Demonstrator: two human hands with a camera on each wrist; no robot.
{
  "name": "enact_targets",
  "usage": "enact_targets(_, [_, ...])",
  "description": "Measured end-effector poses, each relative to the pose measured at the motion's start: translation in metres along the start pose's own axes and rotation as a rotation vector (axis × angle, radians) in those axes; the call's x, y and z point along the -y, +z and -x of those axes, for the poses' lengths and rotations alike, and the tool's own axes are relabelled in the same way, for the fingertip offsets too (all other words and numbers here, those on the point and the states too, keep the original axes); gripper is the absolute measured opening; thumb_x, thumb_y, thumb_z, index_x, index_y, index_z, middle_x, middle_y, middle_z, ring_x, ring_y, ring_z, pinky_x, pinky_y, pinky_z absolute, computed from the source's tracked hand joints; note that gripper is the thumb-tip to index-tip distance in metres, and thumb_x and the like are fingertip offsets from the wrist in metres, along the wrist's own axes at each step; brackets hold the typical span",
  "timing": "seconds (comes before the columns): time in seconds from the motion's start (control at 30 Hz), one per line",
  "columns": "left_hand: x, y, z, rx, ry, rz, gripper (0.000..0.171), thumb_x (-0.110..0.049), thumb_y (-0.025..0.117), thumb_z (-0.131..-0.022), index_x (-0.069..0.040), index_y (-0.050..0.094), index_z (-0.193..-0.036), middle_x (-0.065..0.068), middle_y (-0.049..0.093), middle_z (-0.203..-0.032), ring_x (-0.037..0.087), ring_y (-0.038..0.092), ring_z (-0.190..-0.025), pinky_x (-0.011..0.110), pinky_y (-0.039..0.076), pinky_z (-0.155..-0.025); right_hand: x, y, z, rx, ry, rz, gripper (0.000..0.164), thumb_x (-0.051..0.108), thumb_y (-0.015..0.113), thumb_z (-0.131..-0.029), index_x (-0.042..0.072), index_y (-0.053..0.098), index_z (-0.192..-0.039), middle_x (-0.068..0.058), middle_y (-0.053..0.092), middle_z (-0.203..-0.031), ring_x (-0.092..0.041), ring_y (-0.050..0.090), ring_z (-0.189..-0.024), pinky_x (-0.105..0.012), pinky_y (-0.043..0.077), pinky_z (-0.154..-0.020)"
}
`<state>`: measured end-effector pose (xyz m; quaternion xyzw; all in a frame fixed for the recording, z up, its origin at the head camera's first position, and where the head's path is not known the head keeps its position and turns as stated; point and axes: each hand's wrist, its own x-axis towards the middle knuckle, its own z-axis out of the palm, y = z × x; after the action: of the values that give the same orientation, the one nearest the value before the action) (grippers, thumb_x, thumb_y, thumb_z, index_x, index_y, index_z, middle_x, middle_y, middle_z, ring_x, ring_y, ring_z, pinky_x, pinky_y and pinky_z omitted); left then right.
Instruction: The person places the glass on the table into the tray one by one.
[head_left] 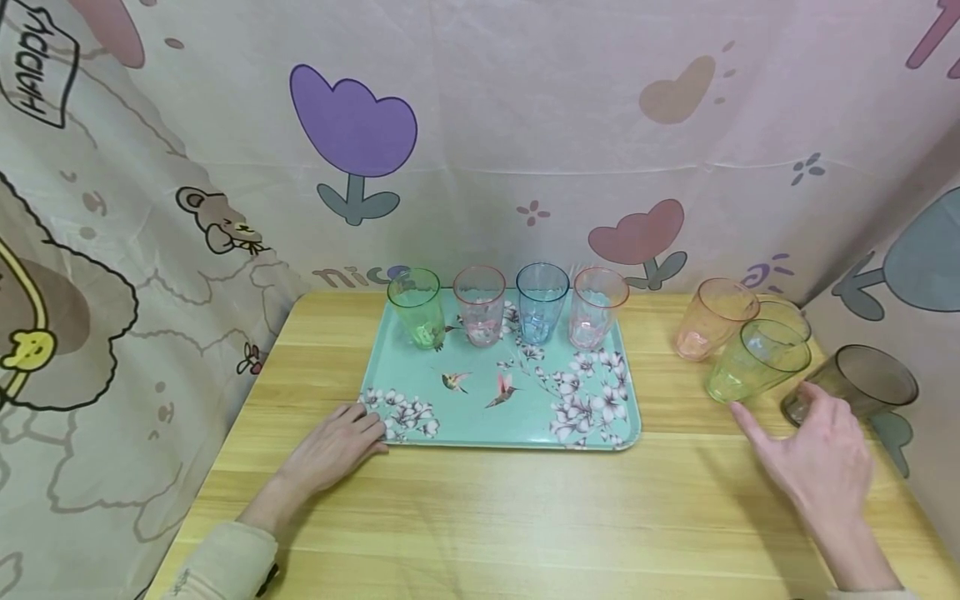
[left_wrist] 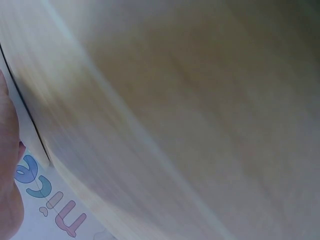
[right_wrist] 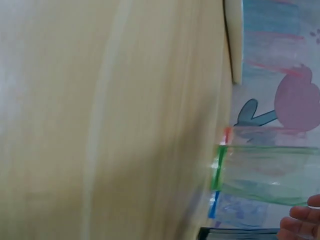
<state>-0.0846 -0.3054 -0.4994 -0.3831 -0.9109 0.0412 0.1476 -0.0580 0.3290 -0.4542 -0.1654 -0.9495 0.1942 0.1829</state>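
Note:
My left hand [head_left: 339, 442] rests at the near left corner of a mint-green tray [head_left: 480, 425] printed with flowers and birds, its fingers lying at the rim. On the tray's far side stand a green cup [head_left: 420, 312], a pink cup [head_left: 481, 308], a blue cup [head_left: 542, 304] and another pink cup [head_left: 597, 308], all see-through. My right hand [head_left: 821, 454] is close to a yellow-green cup [head_left: 757, 362] and a dark grey cup [head_left: 847, 383], thumb spread from the fingers. In the right wrist view its fingertips [right_wrist: 302, 220] show beside the green-tinted cup [right_wrist: 270, 170].
An orange cup [head_left: 716, 321] stands right of the tray, and a further see-through cup [head_left: 787, 312] is mostly hidden behind the yellow-green one. The wooden table [head_left: 510, 517] meets a cartoon-printed cloth [head_left: 480, 108] at its back and sides.

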Motion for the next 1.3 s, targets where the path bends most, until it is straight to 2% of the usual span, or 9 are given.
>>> enact_targets(0.23, [0.0, 0.001, 0.0, -0.012, 0.001, 0.004, 0.024, -0.042, 0.067, -0.096, -0.02, 0.058, -0.092, -0.006, 0.058, -0.088, 0.015, 0.05, -0.086, 0.038, 0.053, -0.088, -0.009, 0.007, -0.009, 0.07, 0.041, 0.021, 0.106, 0.072, 0.07, -0.086, -0.007, 0.042, -0.152, -0.04, 0.054, -0.127, -0.057, 0.055, -0.104, -0.06, 0.044, -0.069])
enact_targets(0.3, [0.0, 0.001, 0.0, -0.014, 0.002, 0.004, 0.024, -0.042, 0.067, -0.096, -0.02, 0.058, -0.092, -0.006, 0.058, -0.088, 0.015, 0.05, -0.087, 0.038, 0.053, -0.088, -0.01, 0.008, -0.012, 0.087, 0.031, 0.041, 0.108, 0.073, 0.068, -0.087, -0.008, 0.04, -0.152, -0.041, 0.054, -0.127, -0.057, 0.055, -0.102, -0.059, 0.044, -0.066])
enact_targets(0.5, [0.001, 0.001, 0.001, -0.015, 0.005, -0.001, 0.024, -0.042, 0.066, -0.097, -0.019, 0.058, -0.092, -0.005, 0.058, -0.088, 0.015, 0.051, -0.086, 0.039, 0.053, -0.088, -0.012, 0.01, -0.021, 0.135, 0.017, 0.092, 0.114, 0.078, 0.063, -0.087, -0.013, 0.037, -0.151, -0.045, 0.051, -0.13, -0.064, 0.055, -0.102, -0.064, 0.047, -0.064])
enact_targets(0.77, [0.0, 0.0, 0.0, -0.009, 0.008, -0.006, 0.024, -0.042, 0.065, -0.097, -0.02, 0.057, -0.092, -0.005, 0.058, -0.089, 0.016, 0.051, -0.087, 0.039, 0.054, -0.09, -0.012, 0.014, -0.031, 0.141, 0.039, 0.087, 0.117, 0.079, 0.062, -0.087, -0.016, 0.036, -0.15, -0.045, 0.051, -0.13, -0.066, 0.056, -0.096, -0.061, 0.045, -0.059])
enact_targets(0.97, [0.0, 0.0, 0.0, -0.011, 0.01, -0.009, 0.025, -0.043, 0.063, -0.098, -0.02, 0.058, -0.092, -0.006, 0.057, -0.088, 0.015, 0.051, -0.086, 0.038, 0.054, -0.089, -0.015, 0.015, -0.037, 0.147, 0.032, 0.086, 0.115, 0.079, 0.062, -0.087, -0.019, 0.04, -0.143, -0.043, 0.054, -0.118, -0.063, 0.058, -0.088, -0.056, 0.044, -0.056])
enact_targets(1.3, [0.0, 0.0, 0.001, -0.008, 0.009, -0.018, 0.025, -0.044, 0.063, -0.099, -0.02, 0.057, -0.092, -0.006, 0.057, -0.088, 0.015, 0.05, -0.086, 0.037, 0.053, -0.087, -0.014, 0.016, -0.046, 0.174, 0.035, 0.082, 0.102, 0.081, 0.059, -0.088, -0.015, 0.048, -0.122, -0.041, 0.057, -0.1, -0.056, 0.059, -0.074, -0.048, 0.042, -0.049])
